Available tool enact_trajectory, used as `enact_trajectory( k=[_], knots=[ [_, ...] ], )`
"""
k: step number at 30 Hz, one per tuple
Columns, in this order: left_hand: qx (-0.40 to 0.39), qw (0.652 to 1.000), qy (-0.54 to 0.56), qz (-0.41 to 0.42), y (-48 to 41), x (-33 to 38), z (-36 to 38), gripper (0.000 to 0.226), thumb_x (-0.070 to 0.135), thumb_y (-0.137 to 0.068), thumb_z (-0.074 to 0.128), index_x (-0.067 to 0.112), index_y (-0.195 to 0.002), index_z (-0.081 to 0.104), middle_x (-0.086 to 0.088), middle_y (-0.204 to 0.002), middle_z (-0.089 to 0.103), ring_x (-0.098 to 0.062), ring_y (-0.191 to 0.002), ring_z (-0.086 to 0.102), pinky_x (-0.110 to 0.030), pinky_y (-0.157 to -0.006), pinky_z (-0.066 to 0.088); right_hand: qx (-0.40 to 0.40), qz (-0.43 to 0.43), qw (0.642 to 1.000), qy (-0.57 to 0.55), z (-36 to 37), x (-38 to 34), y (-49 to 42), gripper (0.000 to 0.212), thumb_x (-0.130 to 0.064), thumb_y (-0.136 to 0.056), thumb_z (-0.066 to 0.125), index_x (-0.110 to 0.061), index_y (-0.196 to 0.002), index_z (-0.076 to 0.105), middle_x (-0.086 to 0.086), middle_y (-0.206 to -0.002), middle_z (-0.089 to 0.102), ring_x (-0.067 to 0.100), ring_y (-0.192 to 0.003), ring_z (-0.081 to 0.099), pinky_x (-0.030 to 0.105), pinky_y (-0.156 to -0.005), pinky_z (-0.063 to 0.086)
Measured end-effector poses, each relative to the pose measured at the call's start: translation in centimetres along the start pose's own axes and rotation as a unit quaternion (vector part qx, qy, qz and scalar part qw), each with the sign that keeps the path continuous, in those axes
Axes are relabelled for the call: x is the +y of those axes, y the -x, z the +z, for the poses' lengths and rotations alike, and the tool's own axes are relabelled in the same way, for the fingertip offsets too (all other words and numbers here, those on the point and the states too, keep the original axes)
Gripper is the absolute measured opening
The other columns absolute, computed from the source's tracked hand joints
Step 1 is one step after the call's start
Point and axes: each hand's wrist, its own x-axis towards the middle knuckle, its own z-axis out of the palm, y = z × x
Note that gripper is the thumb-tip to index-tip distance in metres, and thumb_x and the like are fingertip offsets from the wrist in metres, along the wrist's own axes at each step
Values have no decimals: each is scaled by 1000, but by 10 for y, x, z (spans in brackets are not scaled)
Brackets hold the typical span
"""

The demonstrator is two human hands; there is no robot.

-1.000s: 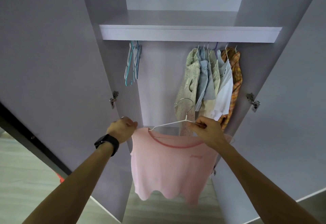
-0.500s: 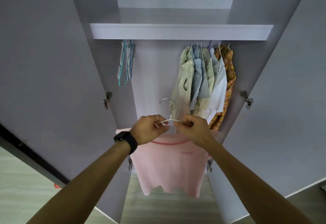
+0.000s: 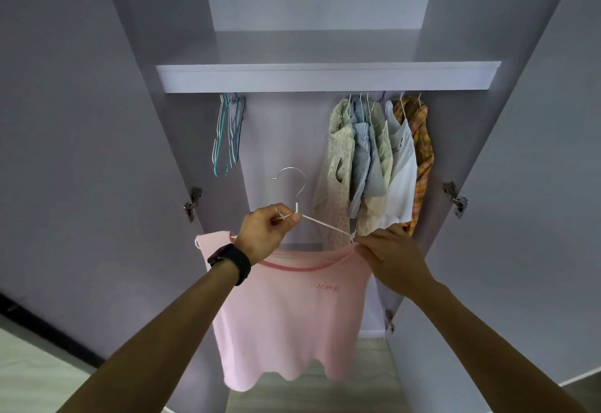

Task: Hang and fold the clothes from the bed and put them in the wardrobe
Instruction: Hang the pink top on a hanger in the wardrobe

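Note:
A pink t-shirt (image 3: pixel 286 312) hangs in front of the open wardrobe on a white hanger (image 3: pixel 294 198) with a metal hook. My left hand (image 3: pixel 268 233), with a black watch on its wrist, pinches the hanger just below the hook. My right hand (image 3: pixel 390 253) grips the shirt's right shoulder where the hanger's right arm ends. The shirt's left shoulder sits over the hanger's left end. The hook points up and is free of the rail.
Several hung garments (image 3: pixel 377 162) fill the right part of the rail under the wardrobe shelf (image 3: pixel 325 76). Empty hangers (image 3: pixel 227 133) bunch at the left. Both wardrobe doors (image 3: pixel 81 152) stand open at the sides. The rail's middle stretch has a gap.
My left hand has moved from the shirt's left shoulder to the hanger's neck. My right hand slid out to the shirt's right shoulder. The hanger tilted, its right end lower.

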Motion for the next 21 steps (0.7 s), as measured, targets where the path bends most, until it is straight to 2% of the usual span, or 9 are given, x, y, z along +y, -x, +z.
enact_trajectory(
  k=[2, 4, 6, 8, 10, 11, 13, 16, 21],
  knots=[
    [8, 1000, -22, 0, -8, 2, 2, 18, 47, -91, 68, 36, -76, 66, 13, -71, 65, 7, -69, 57, -2, -62, 39, -32, -6, 999, -26, -1, 1, -8, 25, -28, -102, 57, -20, -119, 74, 1, -99, 73, 24, -86, 54, 33, -75, 41],
    [13, 999, -50, -5, -16, 4, 2, 17, 48, -90, 68, 39, -76, 65, 17, -71, 66, 12, -73, 59, 0, -63, 38, -56, -2, 996, -67, -1, 4, -13, 26, -27, -103, 56, -18, -122, 72, 3, -104, 71, 24, -94, 59, 29, -78, 43],
    [8, 997, -77, -10, -27, 3, 1, 16, 49, -91, 67, 38, -79, 66, 16, -75, 68, 7, -77, 62, -2, -65, 40, -64, -15, 995, -78, 0, 6, -19, 25, -25, -103, 56, -16, -121, 72, 3, -107, 71, 21, -98, 63, 21, -82, 41],
    [0, 995, -97, -13, -39, 3, -1, 15, 48, -93, 64, 35, -87, 69, 13, -85, 71, -5, -87, 66, -16, -79, 49, -65, -19, 994, -81, 2, 9, -29, 24, -25, -103, 57, -14, -118, 72, 2, -108, 70, 18, -97, 64, 10, -79, 34],
    [-55, 981, -184, -7, -51, -1, -4, 27, 45, -99, 56, 29, -117, 67, 3, -114, 69, -18, -112, 62, -32, -98, 48, -70, -13, 994, -83, 4, 9, -38, 23, -24, -103, 57, -14, -117, 72, 2, -107, 70, 18, -96, 64, 9, -77, 35],
    [-92, 957, -273, -5, -55, -2, -6, 39, 43, -101, 52, 28, -136, 57, 0, -134, 60, -23, -127, 53, -37, -108, 42, -74, -13, 994, -83, 6, 8, -42, 23, -23, -102, 57, -13, -116, 72, 3, -107, 70, 19, -95, 65, 15, -79, 40],
    [-114, 911, -395, -15, -60, -7, -13, 55, 42, -102, 48, 30, -153, 34, 0, -156, 37, -24, -144, 32, -43, -119, 26, -79, -9, 993, -83, 12, 6, -50, 21, -20, -101, 58, -9, -112, 72, 6, -104, 71, 24, -93, 66, 29, -81, 48],
    [-79, 897, -434, -16, -67, -8, -32, 62, 44, -99, 50, 33, -155, 28, -1, -163, 22, -23, -149, 19, -45, -121, 16, -82, 43, 991, -97, 22, -3, -65, 19, -19, -101, 57, -8, -104, 71, 7, -97, 69, 25, -90, 62, 28, -75, 40],
    [26, 867, -494, 55, -93, 0, -77, 76, 41, -98, 52, 34, -159, 7, -4, -166, -12, -28, -153, -5, -56, -122, 2, -86, 131, 983, -99, 36, -30, -104, 18, -20, -101, 52, -12, -90, 63, 0, -84, 59, 19, -80, 55, 27, -70, 36]
  ],
)
